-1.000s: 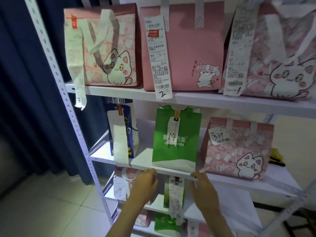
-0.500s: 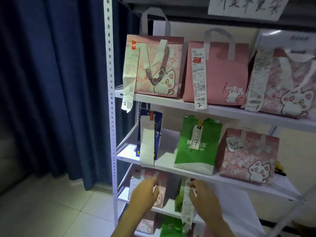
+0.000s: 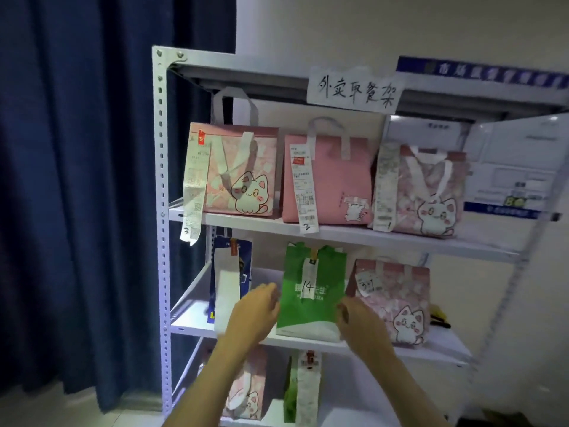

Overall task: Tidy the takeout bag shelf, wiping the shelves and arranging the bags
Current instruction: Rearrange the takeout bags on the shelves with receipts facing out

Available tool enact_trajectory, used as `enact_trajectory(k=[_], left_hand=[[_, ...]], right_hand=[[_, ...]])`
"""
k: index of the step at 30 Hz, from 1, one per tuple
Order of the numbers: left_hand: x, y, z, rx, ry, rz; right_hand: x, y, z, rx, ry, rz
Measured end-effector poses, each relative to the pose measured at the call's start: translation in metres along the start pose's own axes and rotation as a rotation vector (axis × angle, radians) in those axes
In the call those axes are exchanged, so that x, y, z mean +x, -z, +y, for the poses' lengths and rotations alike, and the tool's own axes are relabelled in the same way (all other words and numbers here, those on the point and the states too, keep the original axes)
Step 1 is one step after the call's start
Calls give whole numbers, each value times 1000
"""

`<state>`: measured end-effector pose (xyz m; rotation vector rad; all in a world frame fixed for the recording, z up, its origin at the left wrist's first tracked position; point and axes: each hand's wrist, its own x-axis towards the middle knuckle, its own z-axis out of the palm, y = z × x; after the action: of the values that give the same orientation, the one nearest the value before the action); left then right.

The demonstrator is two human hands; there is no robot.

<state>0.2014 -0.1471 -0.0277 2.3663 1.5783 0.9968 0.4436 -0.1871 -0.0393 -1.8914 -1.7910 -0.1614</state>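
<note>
Flanking the upright green non-woven takeout bag (image 3: pixel 311 291), your left hand (image 3: pixel 251 315) and right hand (image 3: pixel 358 322) sit level beside it, fingers loosely spread, pinching nothing; left marginally nearer.

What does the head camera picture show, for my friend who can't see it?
Two hands, left hand and right hand, reach either side of a green bag marked 14 on the middle shelf of a white rack, between a blue bag and pink cat bags.

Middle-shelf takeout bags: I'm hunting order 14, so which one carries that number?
The green paper bag in the middle, between both hands; the blue bag's slip looks blank, the pink cat bag's differs.
</note>
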Motion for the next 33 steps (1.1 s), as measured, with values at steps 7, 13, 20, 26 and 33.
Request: enact_trajectory(k=[7, 13, 20, 26, 33], left_hand=[[77, 2, 95, -27, -175, 85], [129, -29, 171, -100, -248, 107], [168, -75, 222, -167, -174, 113], [181, -92, 236, -148, -109, 141], [182, -98, 241, -135, -56, 171]], right_hand=[[61, 75, 64, 64, -8, 153], [106, 132, 140, 183, -60, 366], [150, 156, 214, 384, -210, 578], [181, 156, 248, 500, -292, 466], [201, 151, 265, 377, -319, 413]])
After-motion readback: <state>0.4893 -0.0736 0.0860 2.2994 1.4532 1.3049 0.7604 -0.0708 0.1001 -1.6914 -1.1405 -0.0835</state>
